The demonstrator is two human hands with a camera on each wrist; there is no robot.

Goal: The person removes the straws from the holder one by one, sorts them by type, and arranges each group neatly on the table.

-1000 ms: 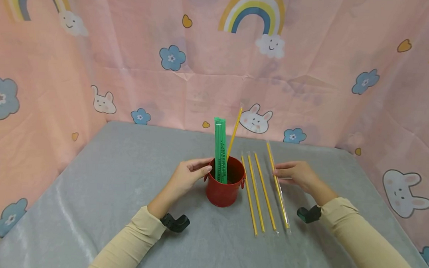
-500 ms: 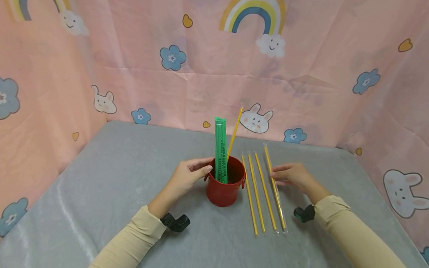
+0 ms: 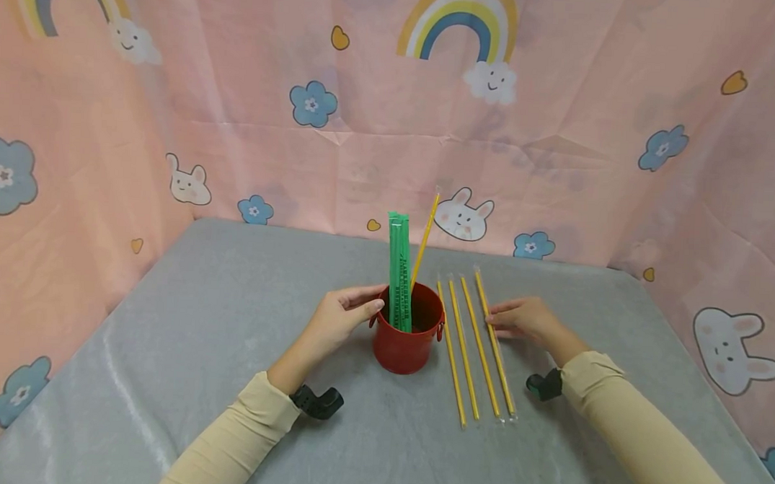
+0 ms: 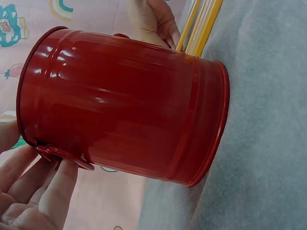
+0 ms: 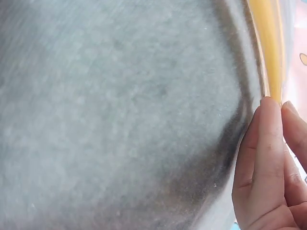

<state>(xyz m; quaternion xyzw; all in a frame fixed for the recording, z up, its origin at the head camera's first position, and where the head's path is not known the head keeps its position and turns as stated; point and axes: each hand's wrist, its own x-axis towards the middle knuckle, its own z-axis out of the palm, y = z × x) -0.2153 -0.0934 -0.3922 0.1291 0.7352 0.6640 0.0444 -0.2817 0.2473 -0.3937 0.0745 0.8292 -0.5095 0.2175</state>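
With our left hand [image 3: 339,318] we grip the rim of the red bucket [image 3: 401,354], upright on the bench [image 3: 263,273], with green packets [image 3: 400,271] and a yellow stick [image 3: 427,236] leaning inside. Our right hand [image 3: 528,320] pinches another wrapped stick [image 3: 500,362], just right of three similar sticks [image 3: 463,346] lying side by side near the bucket.

I count one red pail [image 3: 401,351] at the left hand [image 3: 334,323], four yellow straws [image 3: 479,347] spread from pail to right hand [image 3: 530,320], a fifth yellow straw [image 3: 425,242] in the pail with at least two green packets [image 3: 400,271], and two wrist cameras [image 3: 318,403], one behind each hand.
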